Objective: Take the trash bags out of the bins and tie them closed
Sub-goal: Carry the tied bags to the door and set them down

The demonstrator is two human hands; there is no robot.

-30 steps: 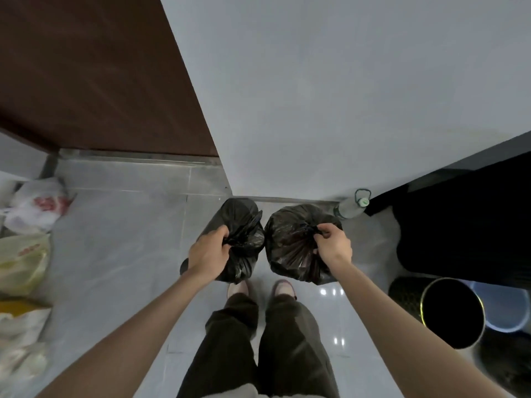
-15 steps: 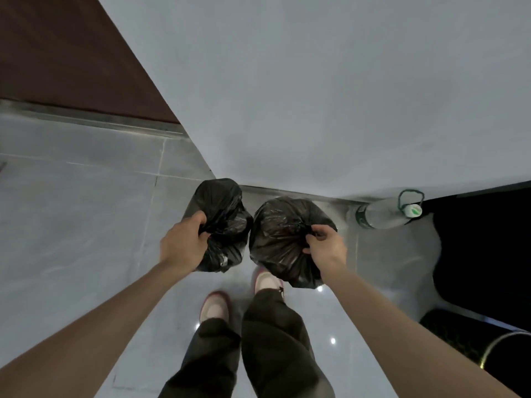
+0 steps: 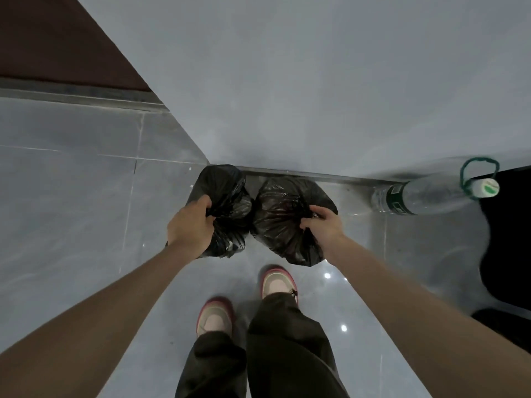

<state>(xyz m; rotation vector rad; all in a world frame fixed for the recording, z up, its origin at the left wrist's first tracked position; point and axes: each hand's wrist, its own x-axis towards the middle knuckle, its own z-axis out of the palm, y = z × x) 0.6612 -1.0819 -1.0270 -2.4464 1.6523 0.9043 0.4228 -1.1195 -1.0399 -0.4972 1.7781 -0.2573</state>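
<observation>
Two full black trash bags hang side by side in front of me, above the grey tiled floor. My left hand [image 3: 191, 224] grips the gathered top of the left black bag [image 3: 227, 202]. The right black bag [image 3: 280, 222] is held at its knotted top by my right hand [image 3: 323, 225]. Both bags touch each other and sit close to the base of the grey wall. No bin shows in this frame.
A clear plastic bottle [image 3: 425, 193] with a green loop on its cap lies on the floor at the wall's foot to the right. A dark mat or object [image 3: 508, 239] fills the right edge. My two shoes [image 3: 244, 300] stand below the bags. A brown door [image 3: 57, 44] is at upper left.
The view has swung right and closer to the wall; the bins and the white bags on the left have left the frame. Both hands still hold their bags, which moved nearer the wall.
</observation>
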